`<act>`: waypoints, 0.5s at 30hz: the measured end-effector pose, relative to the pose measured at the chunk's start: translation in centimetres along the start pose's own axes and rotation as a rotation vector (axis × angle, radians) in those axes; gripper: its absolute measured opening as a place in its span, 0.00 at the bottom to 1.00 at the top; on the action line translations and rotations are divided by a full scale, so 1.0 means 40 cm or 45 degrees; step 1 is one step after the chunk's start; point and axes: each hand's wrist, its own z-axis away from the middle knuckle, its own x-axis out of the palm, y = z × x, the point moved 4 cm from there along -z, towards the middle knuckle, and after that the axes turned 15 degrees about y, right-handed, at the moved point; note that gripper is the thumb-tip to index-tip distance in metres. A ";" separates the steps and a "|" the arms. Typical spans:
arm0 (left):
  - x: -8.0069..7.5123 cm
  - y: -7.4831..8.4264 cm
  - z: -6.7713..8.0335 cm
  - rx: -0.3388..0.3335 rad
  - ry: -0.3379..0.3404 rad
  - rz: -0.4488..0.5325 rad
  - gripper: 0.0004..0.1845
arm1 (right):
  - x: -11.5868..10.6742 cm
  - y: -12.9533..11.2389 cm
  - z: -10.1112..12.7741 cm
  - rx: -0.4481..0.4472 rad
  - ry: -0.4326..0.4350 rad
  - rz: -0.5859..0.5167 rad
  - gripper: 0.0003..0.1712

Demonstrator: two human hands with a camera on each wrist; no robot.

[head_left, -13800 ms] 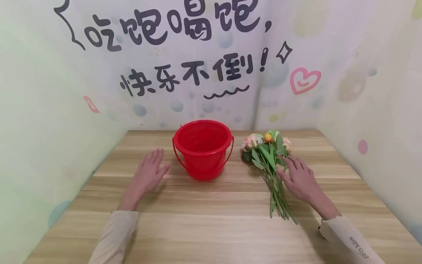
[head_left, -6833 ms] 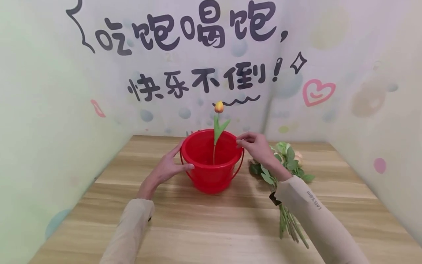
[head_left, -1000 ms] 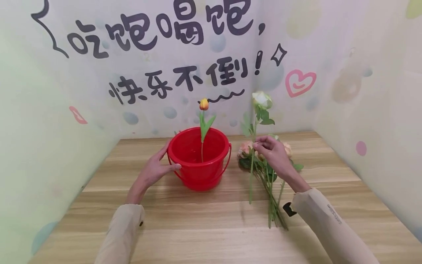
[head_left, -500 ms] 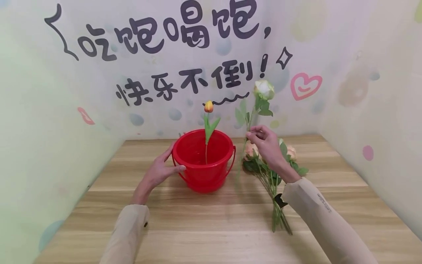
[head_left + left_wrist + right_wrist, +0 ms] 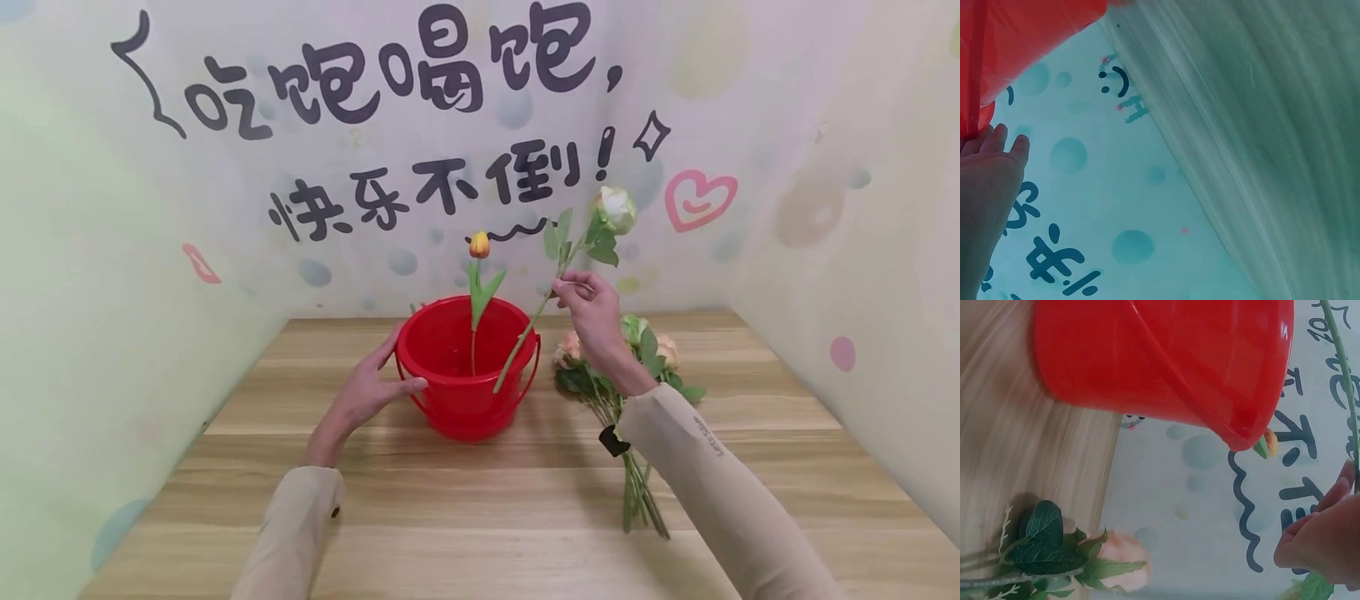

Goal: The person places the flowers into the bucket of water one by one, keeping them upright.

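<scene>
A red bucket point(image 5: 463, 410) stands upright on the wooden table. An orange-yellow tulip point(image 5: 479, 246) rises from inside it. My left hand point(image 5: 363, 388) rests against the bucket's left side, thumb near the front rim and fingers extended around the side. In the left wrist view, fingers of that hand point(image 5: 986, 187) touch the red wall. To the right of the bucket, my right hand point(image 5: 596, 321) pinches the stem of a white rose point(image 5: 616, 210). The rose leans right, and its stem's lower end overlaps the bucket's front right rim; contact cannot be told.
Several more flowers point(image 5: 633, 492), peach and greenish, lie in a bunch on the table point(image 5: 450, 517) beneath my right forearm. The bucket's thin red handle point(image 5: 528, 383) hangs down. A printed wall point(image 5: 405, 287) closes off the back.
My right hand has carried the white rose left and up from the bunch, tilting its stem end toward the bucket. The left hand stays at the bucket. Earlier, the tulip came into the bucket.
</scene>
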 end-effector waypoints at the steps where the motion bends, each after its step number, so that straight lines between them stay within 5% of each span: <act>1: 0.000 -0.001 0.000 0.004 0.000 0.005 0.56 | 0.005 0.000 -0.001 0.004 0.014 -0.010 0.07; 15: -0.001 -0.007 0.003 -0.001 0.013 0.028 0.56 | 0.029 0.019 -0.008 0.007 0.121 -0.006 0.04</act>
